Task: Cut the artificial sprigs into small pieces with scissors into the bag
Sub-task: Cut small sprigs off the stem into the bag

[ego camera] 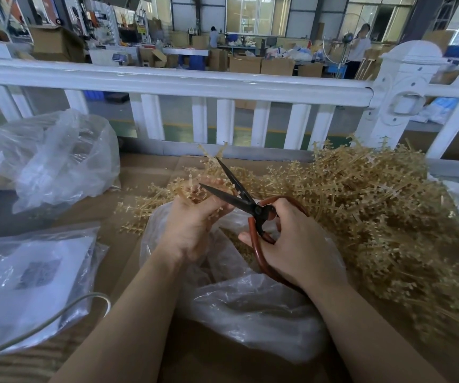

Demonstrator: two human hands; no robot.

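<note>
My left hand [192, 225] grips a tan artificial sprig [195, 186] above an open clear plastic bag [250, 305]. My right hand [294, 244] holds black-bladed scissors [236, 194] by their red-brown loop handles. The blades are spread apart around the sprig's branches, just past my left fingers. Cut tan pieces lie inside the bag, under my hands. A big heap of uncut sprigs [375, 217] lies on the cardboard to the right.
A crumpled clear bag [57, 161] sits at the far left, and a flat bag with white sheets [29, 280] lies near left with a grey cable [57, 319] across it. A white railing [195, 84] borders the cardboard-covered table [151, 167] at the back.
</note>
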